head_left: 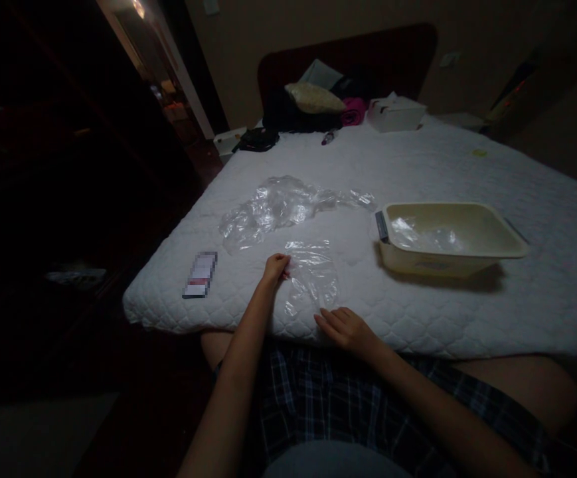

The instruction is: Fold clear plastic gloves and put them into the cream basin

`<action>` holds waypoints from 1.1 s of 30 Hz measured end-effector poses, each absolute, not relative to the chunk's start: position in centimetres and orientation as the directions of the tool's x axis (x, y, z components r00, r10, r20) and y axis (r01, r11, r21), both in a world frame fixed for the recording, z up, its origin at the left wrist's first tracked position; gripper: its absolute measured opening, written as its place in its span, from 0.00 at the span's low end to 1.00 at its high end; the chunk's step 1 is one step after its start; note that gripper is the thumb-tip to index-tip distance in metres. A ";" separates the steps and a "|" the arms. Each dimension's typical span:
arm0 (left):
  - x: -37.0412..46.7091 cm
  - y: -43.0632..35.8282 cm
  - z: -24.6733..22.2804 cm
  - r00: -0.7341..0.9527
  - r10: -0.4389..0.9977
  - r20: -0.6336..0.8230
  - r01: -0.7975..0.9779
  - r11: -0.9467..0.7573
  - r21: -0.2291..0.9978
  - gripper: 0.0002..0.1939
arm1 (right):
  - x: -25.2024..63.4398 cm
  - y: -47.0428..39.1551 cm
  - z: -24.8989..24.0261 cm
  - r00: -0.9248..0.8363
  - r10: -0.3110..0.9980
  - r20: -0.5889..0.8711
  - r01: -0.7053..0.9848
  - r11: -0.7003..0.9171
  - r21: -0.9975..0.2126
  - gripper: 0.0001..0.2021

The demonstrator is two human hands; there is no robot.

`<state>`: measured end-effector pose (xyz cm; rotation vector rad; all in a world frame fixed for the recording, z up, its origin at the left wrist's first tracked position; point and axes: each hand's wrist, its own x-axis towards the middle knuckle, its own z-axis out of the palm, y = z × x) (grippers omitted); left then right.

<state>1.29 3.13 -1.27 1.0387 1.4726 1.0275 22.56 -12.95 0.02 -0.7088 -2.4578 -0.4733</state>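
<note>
Pinches a clear plastic bag point(313, 275) at its upper left edge between closed left-hand point(277, 267) fingertips; sets the right hand point(345, 326) at the lower edge, with thumb and fingers close together, too dim to tell whether gripping film. Lies flat near the front of the bed point(417, 325), between both hands and left of a cream basin point(447, 265). Could split or stretch under an uneven pull, being so thin. Might skid or bunch on loose quilting if tugged from one side only, or fold onto itself through cling. May snag the crumpled plastic point(283, 202) just beyond, if swept forward. Shows glossy creases and fine wrinkles against matte, diamond-stitched white fabric. Contrasts, too, with the rigid, rounded-rectangular basin, fitted with grey handles and holding more shiny film point(445, 239).
</note>
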 end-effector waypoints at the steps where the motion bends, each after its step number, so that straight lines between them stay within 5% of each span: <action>1: 1.2 3.2 -1.3 -0.110 0.961 -0.254 0.100 0.265 0.959 0.09 | 22.8 -13.0 -0.1 -0.715 0.370 0.594 0.562 0.809 0.172 0.12; 4: 1.2 3.2 -1.6 -0.106 0.962 -0.253 0.114 0.265 0.958 0.10 | 23.5 -12.9 -0.3 -0.629 0.409 0.662 0.606 0.790 0.088 0.11; 6: 1.2 3.2 -1.6 -0.105 0.962 -0.252 0.116 0.263 0.958 0.09 | 23.9 -12.4 -0.2 -0.480 0.577 0.661 0.716 0.693 -0.085 0.11; 9: 1.2 3.1 -1.6 -0.103 0.963 -0.250 0.111 0.261 0.959 0.10 | 24.3 -10.9 -0.1 -0.199 0.848 0.490 0.824 0.416 -0.384 0.11; 12: 1.2 3.0 -1.5 -0.102 0.962 -0.255 0.105 0.265 0.958 0.11 | 24.4 -9.2 0.0 -0.056 0.956 0.288 0.831 0.205 -0.517 0.12; 19: 1.2 2.8 -1.3 -0.097 0.965 -0.242 0.099 0.251 0.963 0.12 | 24.0 -7.6 0.1 0.067 0.988 0.139 0.745 0.043 -0.666 0.09; 24: 1.3 2.6 -1.3 -0.098 0.968 -0.230 0.089 0.238 0.967 0.10 | 24.1 -7.0 0.4 0.167 0.986 0.023 0.411 -0.048 -0.910 0.08; 29: 1.2 2.6 -1.3 -0.089 0.970 -0.224 0.085 0.232 0.969 0.10 | 24.2 -6.5 0.7 0.154 0.983 -0.102 0.109 -0.120 -0.987 0.10; 33: 1.1 2.7 -1.4 -0.086 0.971 -0.223 0.085 0.230 0.969 0.11 | 24.6 -6.7 0.8 0.207 0.978 -0.013 0.211 -0.057 -0.976 0.11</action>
